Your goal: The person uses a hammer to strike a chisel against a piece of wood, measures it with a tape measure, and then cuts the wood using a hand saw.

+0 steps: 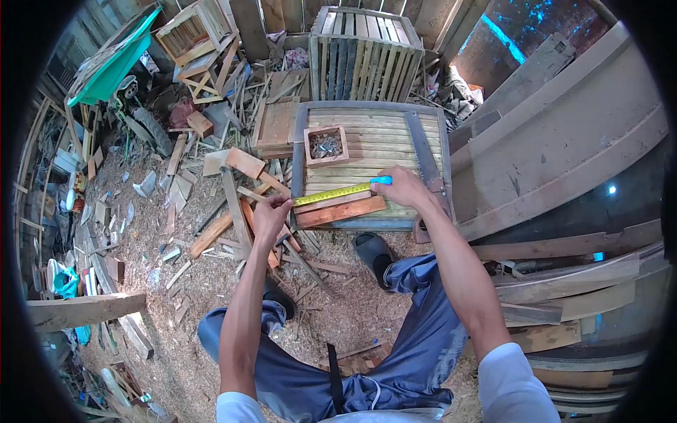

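Observation:
A yellow tape measure (331, 194) is stretched over short wooden pieces at the front of a slatted, framed panel (374, 154). My left hand (271, 215) pinches the tape's free end at the panel's left edge. In my right hand (403, 189) is the blue tape case (381, 181), at the other end of the blade. Just below the tape lies a reddish-brown board (342, 211). A square wooden box (326, 161) holding small metal pieces, which look like nails, rests at the panel's upper left. Along the panel's right side lies a handsaw (422, 150).
Behind the panel stands a slatted crate (363, 67). Wood offcuts (245, 163) litter the floor at the left, near my feet. Long curved planks (564, 162) lean at the right, with more boards (571, 285) stacked below. A wooden frame (197, 35) stands at the back left.

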Action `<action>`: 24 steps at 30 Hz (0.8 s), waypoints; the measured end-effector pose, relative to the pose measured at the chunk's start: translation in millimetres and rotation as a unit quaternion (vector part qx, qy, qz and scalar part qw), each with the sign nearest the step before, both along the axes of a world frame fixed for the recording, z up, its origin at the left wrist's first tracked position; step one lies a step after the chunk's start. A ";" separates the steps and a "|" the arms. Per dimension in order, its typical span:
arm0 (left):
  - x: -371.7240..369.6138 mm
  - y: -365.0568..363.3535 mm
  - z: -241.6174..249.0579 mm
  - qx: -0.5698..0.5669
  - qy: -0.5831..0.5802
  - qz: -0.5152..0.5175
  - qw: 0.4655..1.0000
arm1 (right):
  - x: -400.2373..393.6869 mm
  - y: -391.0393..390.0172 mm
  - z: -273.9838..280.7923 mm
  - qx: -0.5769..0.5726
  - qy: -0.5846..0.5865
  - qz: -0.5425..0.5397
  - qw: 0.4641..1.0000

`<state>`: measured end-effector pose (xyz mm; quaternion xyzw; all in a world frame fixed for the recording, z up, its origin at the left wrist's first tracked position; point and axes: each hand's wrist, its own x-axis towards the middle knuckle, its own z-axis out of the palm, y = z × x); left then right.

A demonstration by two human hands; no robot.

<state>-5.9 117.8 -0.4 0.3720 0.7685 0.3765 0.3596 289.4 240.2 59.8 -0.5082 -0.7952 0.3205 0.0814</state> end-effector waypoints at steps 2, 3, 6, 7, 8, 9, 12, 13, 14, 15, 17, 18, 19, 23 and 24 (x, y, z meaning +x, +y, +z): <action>0.2 0.4 2.2 -0.003 -0.002 0.004 1.000 | -2.1 0.3 0.1 -0.003 0.005 0.002 1.000; 0.4 0.5 3.4 -0.005 -0.002 0.006 1.000 | -2.5 1.0 -0.6 -0.004 0.007 0.004 1.000; 1.1 -0.4 4.7 0.001 -0.009 0.009 1.000 | -3.1 1.8 -3.0 0.016 0.017 0.009 1.000; 1.2 -0.6 4.4 0.001 -0.004 0.010 1.000 | -3.4 1.9 -3.5 0.008 0.014 0.010 1.000; 1.0 -0.1 4.1 0.001 0.001 0.011 1.000 | -4.2 2.2 -4.0 0.001 0.012 0.011 1.000; 1.5 0.6 4.9 0.001 0.006 0.012 1.000 | -4.6 2.5 -4.4 -0.006 0.009 0.012 1.000; 3.3 1.1 6.1 0.014 0.002 0.004 1.000 | -5.0 2.2 -5.2 -0.007 0.018 0.007 1.000; 3.3 1.1 4.7 0.015 -0.001 -0.001 1.000 | -5.0 1.9 -4.5 -0.009 0.013 0.009 1.000; 3.3 1.6 2.7 0.015 -0.003 -0.005 1.000 | -5.0 2.1 -3.5 -0.010 0.009 0.011 1.000; 3.3 2.0 1.8 0.016 -0.005 -0.009 1.000 | -5.1 2.5 -3.0 -0.011 0.005 0.013 1.000; 3.5 1.7 -0.6 0.028 0.001 -0.017 0.999 | -5.4 2.3 -3.8 -0.015 0.014 0.014 1.000; 4.8 1.5 0.8 0.034 0.003 -0.020 0.999 | -5.7 1.9 -3.6 -0.017 0.018 0.015 1.000; 5.9 1.3 2.1 0.032 0.006 -0.019 0.999 | -5.9 1.5 -3.3 -0.012 0.015 0.018 1.000; 8.3 0.7 7.6 0.027 0.017 -0.015 0.999 | -6.6 1.6 -2.4 -0.009 0.005 0.027 1.000; 8.3 1.1 8.1 0.028 0.019 -0.015 0.999 | -6.6 2.1 -2.1 -0.012 0.004 0.028 1.000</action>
